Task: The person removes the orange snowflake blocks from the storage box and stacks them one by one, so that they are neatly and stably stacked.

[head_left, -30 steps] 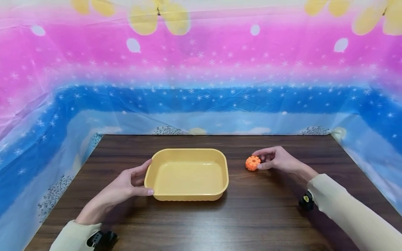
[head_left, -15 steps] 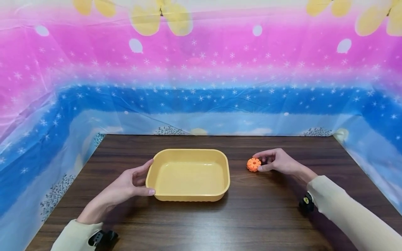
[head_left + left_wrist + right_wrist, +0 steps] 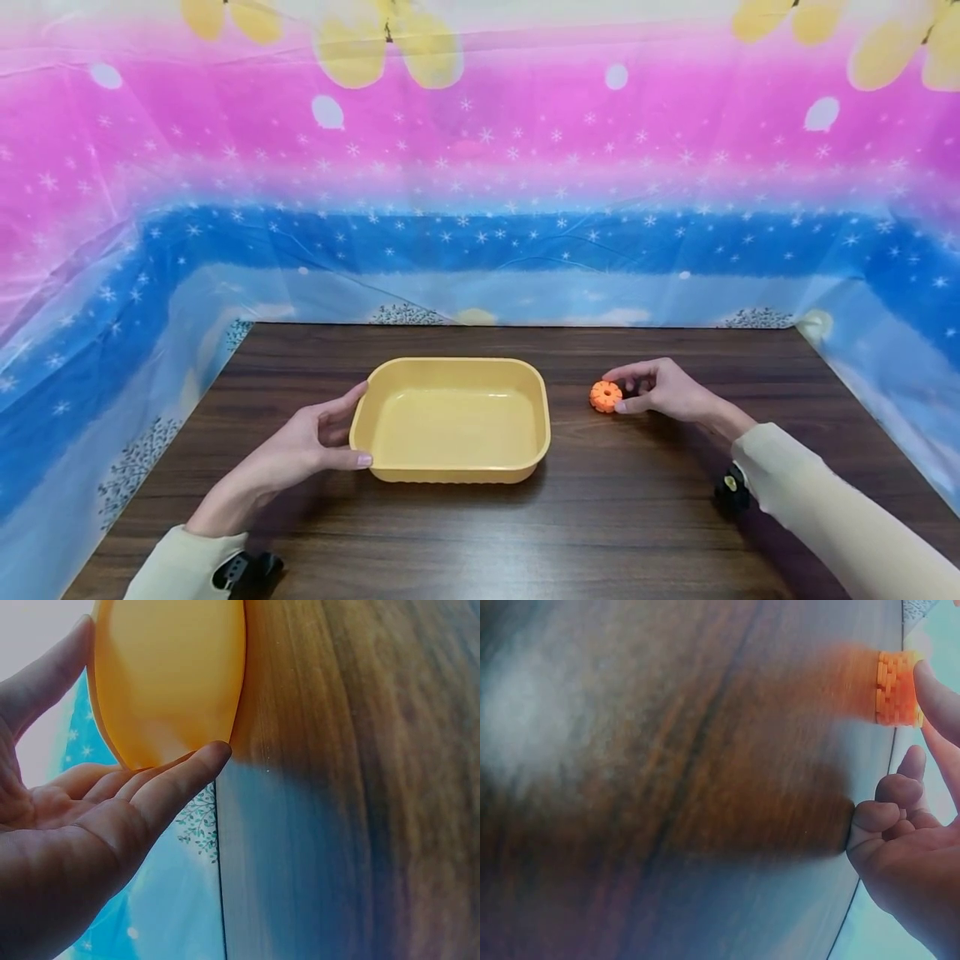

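Observation:
A yellow rectangular basin (image 3: pixel 450 475) sits on the table, its inside bare. My left hand (image 3: pixel 296 446) grips its left end, the thumb at the near corner and the fingers along the outer wall. In the left wrist view, the fingertips (image 3: pixel 215 754) touch the basin (image 3: pixel 172 675) near its lower edge. To the right of the basin, my right hand (image 3: pixel 667 390) pinches a short stack of orange notched discs (image 3: pixel 606 397) between thumb and index finger. The right wrist view shows the stack (image 3: pixel 896 688) side-on, with several layers, and the other fingers (image 3: pixel 876 816) curled beneath.
The dark wood-grain table (image 3: pixel 615 533) runs back to a pink and blue patterned cloth (image 3: pixel 480 233), which hangs along the far side and both flanks. A dark camera is strapped at each wrist, below the light sleeves (image 3: pixel 795 475).
The stack has tipped a little, so its round face points more toward the head view. My right hand has sunk slightly. The left hand stays on the basin.

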The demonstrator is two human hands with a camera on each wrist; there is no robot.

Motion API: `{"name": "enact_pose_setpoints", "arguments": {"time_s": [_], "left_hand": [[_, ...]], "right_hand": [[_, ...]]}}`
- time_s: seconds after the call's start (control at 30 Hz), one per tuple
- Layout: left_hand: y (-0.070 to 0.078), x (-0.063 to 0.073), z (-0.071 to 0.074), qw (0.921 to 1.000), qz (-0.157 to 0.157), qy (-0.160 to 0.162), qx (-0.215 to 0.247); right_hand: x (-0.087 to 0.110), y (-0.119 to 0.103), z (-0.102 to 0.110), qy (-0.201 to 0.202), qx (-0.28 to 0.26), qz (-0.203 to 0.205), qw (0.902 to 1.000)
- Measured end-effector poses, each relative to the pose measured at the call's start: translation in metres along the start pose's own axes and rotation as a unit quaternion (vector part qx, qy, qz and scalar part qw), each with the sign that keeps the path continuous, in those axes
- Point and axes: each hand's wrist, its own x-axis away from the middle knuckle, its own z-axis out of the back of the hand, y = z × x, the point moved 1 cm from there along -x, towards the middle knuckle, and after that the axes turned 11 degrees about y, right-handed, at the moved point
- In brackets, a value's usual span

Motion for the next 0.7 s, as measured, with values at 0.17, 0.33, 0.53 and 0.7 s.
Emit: {"name": "enact_pose_setpoints", "arguments": {"time_s": [0.17, 0.33, 0.53, 0.7], "left_hand": [[0.000, 0.000, -0.001, 1.0000, 0.002, 0.004, -0.004], [0.000, -0.001, 0.000, 1.0000, -0.004, 0.005, -0.004], [0.000, -0.003, 0.000, 0.9999, -0.005, 0.008, -0.006], [0.000, -0.004, 0.000, 0.9999, -0.002, 0.007, -0.012]], "right_hand": [[0.000, 0.002, 0.001, 0.000, 0.004, -0.005, 1.0000], [0.000, 0.001, 0.003, -0.003, -0.011, 0.010, 0.9999], [0.011, -0.004, 0.008, 0.018, -0.014, 0.011, 0.9997], [0.037, -0.014, 0.010, 0.058, 0.037, 0.029, 0.9972]]}}
